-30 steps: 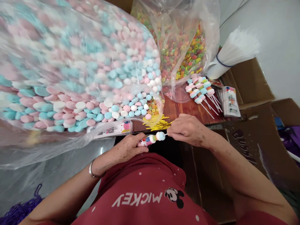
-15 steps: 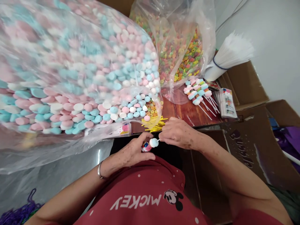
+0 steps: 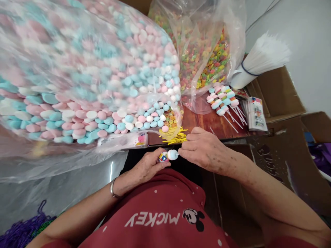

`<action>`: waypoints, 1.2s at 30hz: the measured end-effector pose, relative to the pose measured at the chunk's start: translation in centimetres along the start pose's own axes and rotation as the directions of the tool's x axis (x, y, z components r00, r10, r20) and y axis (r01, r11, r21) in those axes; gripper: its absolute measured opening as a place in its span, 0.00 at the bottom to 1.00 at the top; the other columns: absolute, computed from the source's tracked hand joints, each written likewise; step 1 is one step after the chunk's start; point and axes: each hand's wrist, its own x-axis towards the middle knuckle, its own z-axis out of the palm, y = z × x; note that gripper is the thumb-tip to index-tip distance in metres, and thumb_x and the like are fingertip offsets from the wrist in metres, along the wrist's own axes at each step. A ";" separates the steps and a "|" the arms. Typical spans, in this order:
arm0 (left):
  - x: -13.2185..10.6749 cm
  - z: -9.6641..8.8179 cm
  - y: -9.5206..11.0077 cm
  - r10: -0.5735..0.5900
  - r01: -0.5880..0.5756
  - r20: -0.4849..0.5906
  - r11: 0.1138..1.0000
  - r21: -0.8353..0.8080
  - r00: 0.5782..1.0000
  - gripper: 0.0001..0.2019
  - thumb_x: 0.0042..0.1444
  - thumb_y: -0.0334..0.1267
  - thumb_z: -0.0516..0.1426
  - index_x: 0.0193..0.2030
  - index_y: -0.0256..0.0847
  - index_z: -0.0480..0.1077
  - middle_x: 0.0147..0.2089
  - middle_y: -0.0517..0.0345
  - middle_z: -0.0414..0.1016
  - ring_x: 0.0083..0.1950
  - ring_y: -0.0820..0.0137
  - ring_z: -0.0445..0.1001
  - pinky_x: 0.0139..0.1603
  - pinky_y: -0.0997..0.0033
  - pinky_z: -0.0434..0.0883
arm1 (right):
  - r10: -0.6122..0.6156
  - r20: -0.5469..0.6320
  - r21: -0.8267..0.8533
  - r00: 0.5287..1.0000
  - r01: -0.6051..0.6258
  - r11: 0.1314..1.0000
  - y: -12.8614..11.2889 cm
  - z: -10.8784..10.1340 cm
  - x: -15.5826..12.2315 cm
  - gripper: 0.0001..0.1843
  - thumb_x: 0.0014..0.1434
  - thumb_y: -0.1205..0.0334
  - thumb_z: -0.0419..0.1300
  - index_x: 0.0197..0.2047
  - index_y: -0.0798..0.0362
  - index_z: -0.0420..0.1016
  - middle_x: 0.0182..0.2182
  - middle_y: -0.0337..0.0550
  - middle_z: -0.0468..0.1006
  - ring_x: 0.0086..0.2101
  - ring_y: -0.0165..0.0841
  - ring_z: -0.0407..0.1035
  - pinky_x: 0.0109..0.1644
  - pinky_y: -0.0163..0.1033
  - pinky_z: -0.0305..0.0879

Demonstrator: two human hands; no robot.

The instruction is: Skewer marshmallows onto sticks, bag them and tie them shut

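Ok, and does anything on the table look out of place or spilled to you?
Only slightly: the yellow strips lie in an untidy heap near the front edge of the table, pointing different ways. One pink candy sits beside them, though it may be inside the clear bag. Nothing looks clearly spilled.

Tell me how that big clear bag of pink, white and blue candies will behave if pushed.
The bag would probably crumple, as its film looks thin and wrinkled. The candies inside would likely shift, since they lie loosely heaped. Some might tumble out, as it appears open at the front.
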 end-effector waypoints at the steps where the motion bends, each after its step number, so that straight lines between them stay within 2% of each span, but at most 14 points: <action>1: 0.1 0.2 0.0 0.025 -0.025 -0.008 1.000 0.008 1.000 0.10 0.59 0.43 0.56 0.42 0.40 0.67 0.31 0.64 0.68 0.31 0.73 0.63 0.34 0.74 0.62 | -0.008 0.014 0.024 1.000 0.008 1.000 0.0 0.2 0.1 0.17 0.69 0.66 0.50 0.29 0.53 0.71 0.22 0.35 0.68 0.27 0.32 0.54 0.36 0.42 0.44; 5: 0.2 0.8 0.2 0.035 -0.034 0.031 0.999 -0.008 0.999 0.10 0.59 0.42 0.57 0.44 0.40 0.66 0.33 0.62 0.71 0.33 0.71 0.66 0.37 0.72 0.64 | -0.027 0.084 0.085 0.996 0.020 0.996 0.2 1.2 0.1 0.18 0.69 0.67 0.51 0.27 0.53 0.71 0.22 0.35 0.70 0.26 0.31 0.53 0.35 0.42 0.43; 8: -0.4 0.4 0.6 -0.019 0.028 0.089 0.994 -0.105 0.996 0.19 0.56 0.44 0.60 0.51 0.41 0.64 0.39 0.59 0.73 0.36 0.70 0.68 0.39 0.71 0.66 | -0.005 0.089 0.060 0.996 -0.001 0.998 0.2 1.5 -0.1 0.19 0.69 0.67 0.50 0.26 0.53 0.71 0.22 0.36 0.69 0.26 0.32 0.54 0.35 0.42 0.43; 10: -0.8 -0.3 1.1 -0.053 0.071 0.089 0.975 -0.213 0.995 0.24 0.53 0.46 0.62 0.54 0.41 0.63 0.45 0.55 0.74 0.39 0.68 0.70 0.39 0.70 0.67 | 0.007 0.057 0.028 0.998 -0.008 1.000 0.0 1.3 -0.1 0.19 0.69 0.68 0.49 0.27 0.53 0.70 0.22 0.36 0.68 0.27 0.32 0.54 0.36 0.42 0.43; 11: -1.0 -0.7 1.4 -0.082 0.098 0.071 0.961 -0.258 0.994 0.23 0.54 0.47 0.60 0.54 0.41 0.63 0.46 0.54 0.74 0.40 0.68 0.71 0.39 0.70 0.68 | 0.010 0.047 0.010 0.999 -0.011 1.000 -0.1 1.1 -0.1 0.18 0.69 0.68 0.49 0.27 0.53 0.70 0.22 0.36 0.68 0.27 0.33 0.54 0.36 0.42 0.43; 13: -1.0 -1.5 2.1 -0.160 0.159 0.020 0.942 -0.295 0.987 0.17 0.59 0.48 0.54 0.49 0.40 0.67 0.42 0.55 0.75 0.37 0.69 0.71 0.37 0.70 0.68 | 0.013 0.047 -0.012 0.999 -0.013 1.000 -0.4 0.8 0.0 0.18 0.68 0.69 0.49 0.27 0.53 0.70 0.22 0.37 0.68 0.27 0.33 0.54 0.36 0.42 0.43; 15: -0.8 -2.2 2.9 -0.227 0.216 -0.021 0.947 -0.238 0.974 0.14 0.62 0.47 0.50 0.42 0.39 0.69 0.35 0.58 0.74 0.32 0.70 0.70 0.34 0.71 0.67 | 0.010 0.068 -0.009 0.998 -0.009 1.000 -0.6 0.6 0.2 0.17 0.67 0.70 0.50 0.27 0.53 0.70 0.22 0.37 0.69 0.27 0.33 0.54 0.37 0.42 0.43; 17: -0.5 -2.6 3.4 -0.238 0.234 -0.024 0.966 -0.107 0.971 0.12 0.60 0.44 0.51 0.37 0.39 0.70 0.30 0.60 0.72 0.29 0.71 0.68 0.31 0.72 0.65 | -0.001 0.088 0.000 0.996 0.001 1.000 -0.9 0.5 0.6 0.16 0.66 0.71 0.51 0.27 0.53 0.70 0.23 0.37 0.70 0.27 0.33 0.54 0.37 0.42 0.43; 21: 0.2 -2.9 4.0 -0.152 0.150 -0.002 0.972 0.181 0.988 0.10 0.57 0.37 0.51 0.30 0.38 0.69 0.23 0.64 0.67 0.24 0.74 0.60 0.27 0.74 0.58 | -0.017 0.162 -0.009 0.987 0.019 1.000 -1.4 0.4 1.3 0.14 0.65 0.70 0.52 0.28 0.53 0.71 0.24 0.38 0.71 0.28 0.33 0.55 0.38 0.43 0.43; 25: 0.7 -2.9 4.2 -0.140 0.120 0.039 0.938 0.326 0.989 0.12 0.58 0.33 0.50 0.25 0.38 0.67 0.20 0.63 0.66 0.23 0.74 0.59 0.27 0.73 0.55 | -0.036 0.202 -0.009 0.979 0.038 0.999 -1.7 0.4 1.5 0.14 0.65 0.70 0.52 0.28 0.53 0.70 0.24 0.38 0.70 0.28 0.33 0.56 0.37 0.43 0.42; 28: 0.8 -2.8 3.9 -0.126 0.096 0.064 0.931 0.352 0.990 0.12 0.59 0.33 0.48 0.25 0.39 0.65 0.22 0.60 0.67 0.23 0.73 0.61 0.27 0.72 0.54 | -0.034 0.187 -0.019 0.982 0.039 0.999 -1.8 0.5 1.4 0.14 0.66 0.70 0.51 0.28 0.53 0.70 0.24 0.38 0.70 0.28 0.33 0.56 0.37 0.43 0.42; 31: 0.9 -2.7 3.4 -0.084 0.059 0.071 0.953 0.298 0.994 0.12 0.61 0.36 0.47 0.26 0.40 0.63 0.23 0.61 0.65 0.24 0.72 0.60 0.28 0.72 0.56 | -0.022 0.194 -0.029 0.981 0.028 0.999 -2.0 0.6 1.6 0.14 0.65 0.70 0.52 0.28 0.53 0.70 0.24 0.38 0.70 0.28 0.33 0.57 0.37 0.43 0.42; 36: 0.8 -2.6 3.2 -0.038 0.022 0.066 0.975 0.220 0.997 0.12 0.62 0.38 0.46 0.27 0.41 0.61 0.25 0.61 0.65 0.26 0.72 0.61 0.28 0.72 0.58 | -0.011 0.310 0.018 0.951 0.006 1.000 -2.3 1.4 2.7 0.13 0.64 0.70 0.54 0.27 0.54 0.71 0.24 0.38 0.72 0.27 0.32 0.57 0.36 0.43 0.41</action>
